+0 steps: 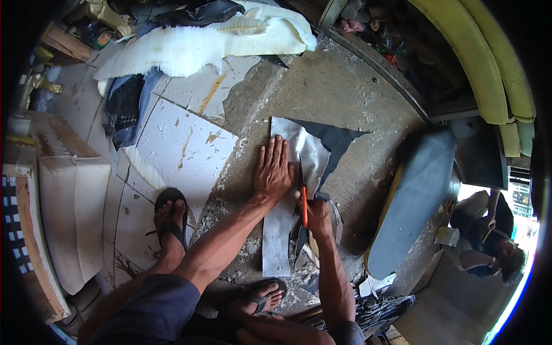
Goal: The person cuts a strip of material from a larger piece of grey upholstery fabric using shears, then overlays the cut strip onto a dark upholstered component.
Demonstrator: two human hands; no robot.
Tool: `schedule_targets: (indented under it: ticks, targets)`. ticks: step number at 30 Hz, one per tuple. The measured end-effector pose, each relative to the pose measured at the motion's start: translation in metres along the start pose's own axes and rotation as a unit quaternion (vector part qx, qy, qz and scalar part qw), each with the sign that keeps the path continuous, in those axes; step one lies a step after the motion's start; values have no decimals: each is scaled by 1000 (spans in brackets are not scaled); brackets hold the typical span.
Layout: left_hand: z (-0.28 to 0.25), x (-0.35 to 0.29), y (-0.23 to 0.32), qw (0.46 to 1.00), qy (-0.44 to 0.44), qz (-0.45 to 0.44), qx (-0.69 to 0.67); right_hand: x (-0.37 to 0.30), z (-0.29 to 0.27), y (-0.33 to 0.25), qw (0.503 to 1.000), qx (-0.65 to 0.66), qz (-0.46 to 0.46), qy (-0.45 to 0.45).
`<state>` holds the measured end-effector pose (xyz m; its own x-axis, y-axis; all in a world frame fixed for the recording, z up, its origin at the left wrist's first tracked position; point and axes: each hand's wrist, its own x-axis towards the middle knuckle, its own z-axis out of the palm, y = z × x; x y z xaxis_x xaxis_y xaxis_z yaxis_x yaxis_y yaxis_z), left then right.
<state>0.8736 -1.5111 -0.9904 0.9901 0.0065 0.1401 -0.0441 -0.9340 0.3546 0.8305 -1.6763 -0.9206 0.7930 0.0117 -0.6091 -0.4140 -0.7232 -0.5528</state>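
Note:
A long silver-grey sheet, which looks like upholstery vinyl with its backing up, lies on the floor in front of me. My left hand presses flat on it, fingers stretched out and pointing away from me. Just to the right, my right hand is closed around a pair of scissors with an orange handle. The blades point away from me and lie along the sheet, partly hidden by its raised, wrinkled far part. Black material shows beyond the sheet's right edge, with dark strips near my right hand.
A grey padded board lies at the right; another person sits beyond it. White foam and dark blue cloth lie on the far floor. A pale padded seat stands left, yellow foam rolls far right.

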Motion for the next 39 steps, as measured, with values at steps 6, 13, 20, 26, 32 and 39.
schedule_targets:
  ticks: [6, 13, 20, 26, 32, 39]
  targets:
    - [-6, 1, 4, 1000, -23, -5, 1, 15, -12, 7, 997, -27, -47, 52]
    - [-8, 2, 6, 999, -32, -6, -1, 26, -40, -1, 997, -81, -1, -13]
    - [-11, 0, 5, 1000, -29, -9, 0, 14, -39, -11, 993, -115, -11, -11]
    - [-12, 1, 7, 999, -35, -6, -17, 28, -34, -15, 992, -120, -5, 25]
    - [-12, 2, 8, 999, -30, -8, -23, 36, -44, -9, 998, -40, -33, -22]
    - [-13, 5, 4, 999, -36, -10, -26, 62, -55, -31, 988, -102, -112, 11]
